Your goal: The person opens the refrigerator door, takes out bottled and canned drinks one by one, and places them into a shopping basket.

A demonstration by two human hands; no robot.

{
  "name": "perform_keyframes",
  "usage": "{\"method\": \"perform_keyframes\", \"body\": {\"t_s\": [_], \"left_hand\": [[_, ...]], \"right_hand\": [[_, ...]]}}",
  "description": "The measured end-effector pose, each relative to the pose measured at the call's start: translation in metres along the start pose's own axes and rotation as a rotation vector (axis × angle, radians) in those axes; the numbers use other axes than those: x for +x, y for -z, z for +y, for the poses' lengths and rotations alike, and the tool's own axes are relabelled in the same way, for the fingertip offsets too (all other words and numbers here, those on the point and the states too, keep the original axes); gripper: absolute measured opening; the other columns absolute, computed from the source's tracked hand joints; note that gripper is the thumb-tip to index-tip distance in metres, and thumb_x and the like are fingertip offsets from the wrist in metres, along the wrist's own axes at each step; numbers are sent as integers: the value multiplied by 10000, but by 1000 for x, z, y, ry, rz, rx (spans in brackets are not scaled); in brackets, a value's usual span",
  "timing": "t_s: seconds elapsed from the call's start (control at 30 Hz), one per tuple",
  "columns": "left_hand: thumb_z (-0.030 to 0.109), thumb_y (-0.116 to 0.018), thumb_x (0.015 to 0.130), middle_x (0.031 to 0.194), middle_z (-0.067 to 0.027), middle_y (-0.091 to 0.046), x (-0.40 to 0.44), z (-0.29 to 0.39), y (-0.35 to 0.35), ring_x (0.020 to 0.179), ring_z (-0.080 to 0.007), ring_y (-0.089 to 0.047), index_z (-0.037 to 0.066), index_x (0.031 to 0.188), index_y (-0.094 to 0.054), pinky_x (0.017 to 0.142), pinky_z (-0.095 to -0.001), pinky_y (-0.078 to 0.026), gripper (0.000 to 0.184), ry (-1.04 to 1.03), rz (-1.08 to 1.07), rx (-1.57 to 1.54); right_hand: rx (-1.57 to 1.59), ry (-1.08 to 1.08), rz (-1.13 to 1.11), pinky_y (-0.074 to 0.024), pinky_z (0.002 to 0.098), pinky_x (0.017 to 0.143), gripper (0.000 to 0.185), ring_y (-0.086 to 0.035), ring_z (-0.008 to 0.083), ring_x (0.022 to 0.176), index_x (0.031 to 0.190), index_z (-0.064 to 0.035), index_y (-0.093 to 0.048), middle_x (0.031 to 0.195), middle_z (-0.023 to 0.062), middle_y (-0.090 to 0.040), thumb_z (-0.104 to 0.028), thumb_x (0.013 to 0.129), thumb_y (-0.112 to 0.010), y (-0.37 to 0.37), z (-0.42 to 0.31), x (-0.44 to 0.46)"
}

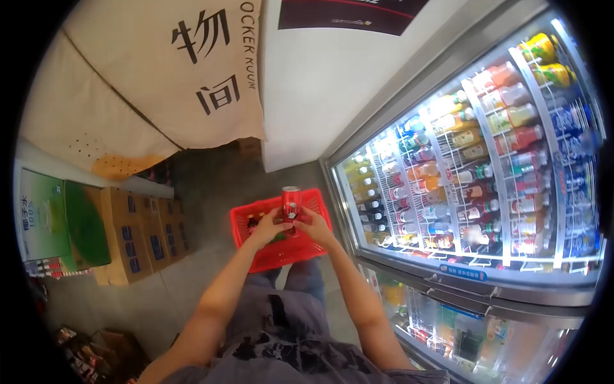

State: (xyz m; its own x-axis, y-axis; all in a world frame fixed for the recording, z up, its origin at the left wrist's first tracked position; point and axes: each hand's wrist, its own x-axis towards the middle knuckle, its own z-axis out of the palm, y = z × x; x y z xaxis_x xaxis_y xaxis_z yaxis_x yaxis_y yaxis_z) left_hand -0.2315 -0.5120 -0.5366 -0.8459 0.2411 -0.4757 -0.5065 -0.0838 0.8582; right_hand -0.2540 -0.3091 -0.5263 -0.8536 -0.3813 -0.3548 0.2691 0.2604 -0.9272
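Observation:
A red drink can (291, 200) stands upright between my two hands, above a red shopping basket (256, 261). My left hand (270, 225) grips the can from its left side, and my right hand (312, 224) from its right, with thumbs near each other at the front. Inside the basket, left of the can, lie some dark and green items partly hidden by my left hand; their kind is hard to make out. The basket is in front of my legs, and what supports it is hidden.
On the right stands a lit glass-front drinks fridge (448, 173) with rows of bottles. Cardboard boxes (131, 237) and a green carton (45, 214) are stacked at left. A cloth curtain (141, 70) hangs ahead beside a white wall (307, 96). An open box (118, 352) sits lower left.

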Motion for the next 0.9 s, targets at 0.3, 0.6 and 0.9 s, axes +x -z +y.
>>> {"method": "perform_keyframes", "body": {"t_s": [0.3, 0.6, 0.9], "left_hand": [[117, -726, 852, 1238, -88, -605, 29, -104, -4, 1111, -181, -586, 27, 1451, -401, 942, -317, -465, 687, 137, 102, -193], [141, -720, 860, 1026, -78, -645, 93, -229, -20, 741, -134, -626, 75, 1440, -429, 617, -268, -521, 652, 120, 227, -245], [261, -723, 844, 978, -135, -638, 139, -333, -25, 739, -235, -645, 93, 1412, -466, 639, -336, -526, 646, 108, 387, 41]], "right_hand": [[61, -186, -64, -502, 311, 902, 623, -633, 178, 1076, 1420, 17, -428, 1212, 120, -640, -140, 877, -693, -12, 98, 27], [225, -415, -49, -501, 320, 910, 642, -618, 217, 1094, 1433, 36, -400, 1232, 159, -626, -136, 880, -679, -5, 206, 62], [128, -501, -3, -499, 308, 891, 596, -633, 194, 1050, 1429, -30, -441, 1179, 142, -655, -128, 883, -658, -15, 299, 93]]}}
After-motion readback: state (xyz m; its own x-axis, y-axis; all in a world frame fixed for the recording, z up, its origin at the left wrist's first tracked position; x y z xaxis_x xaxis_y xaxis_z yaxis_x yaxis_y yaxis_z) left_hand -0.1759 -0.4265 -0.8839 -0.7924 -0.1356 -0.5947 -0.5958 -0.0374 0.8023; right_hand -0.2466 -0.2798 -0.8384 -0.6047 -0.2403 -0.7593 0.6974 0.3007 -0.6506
